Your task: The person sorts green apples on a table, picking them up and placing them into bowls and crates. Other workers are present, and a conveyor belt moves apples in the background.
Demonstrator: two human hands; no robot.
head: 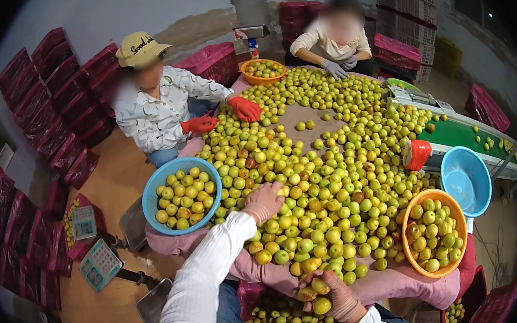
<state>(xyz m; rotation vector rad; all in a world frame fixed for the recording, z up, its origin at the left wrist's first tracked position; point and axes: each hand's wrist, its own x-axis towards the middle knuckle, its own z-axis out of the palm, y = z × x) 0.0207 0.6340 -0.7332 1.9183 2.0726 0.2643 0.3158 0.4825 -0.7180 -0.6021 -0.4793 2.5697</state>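
Observation:
Many yellow-green fruits that look like jujubes (334, 235), some with brown patches, cover a table with a pink cloth (380, 284). Over the near left part of the pile, my left hand (264, 201) lies back upward with its fingers curled; a yellowish fruit is at the fingertips, and whether it is gripped cannot be told. At the table's near edge, my right hand (337, 295) holds several fruits, palm up, in what looks like a thin striped glove. Below it is a pink-lined crate of fruits (295, 317). A blue basket of fruits (148, 208) stands left of my left hand.
An orange basket of fruits (409, 254) and a blue basin (465, 180) are at right, near a green conveyor (454, 134). Two co-workers in gloves sit across the table, one in red gloves (245, 109). Scales (101, 265) and stacked crates (42, 116) stand at left.

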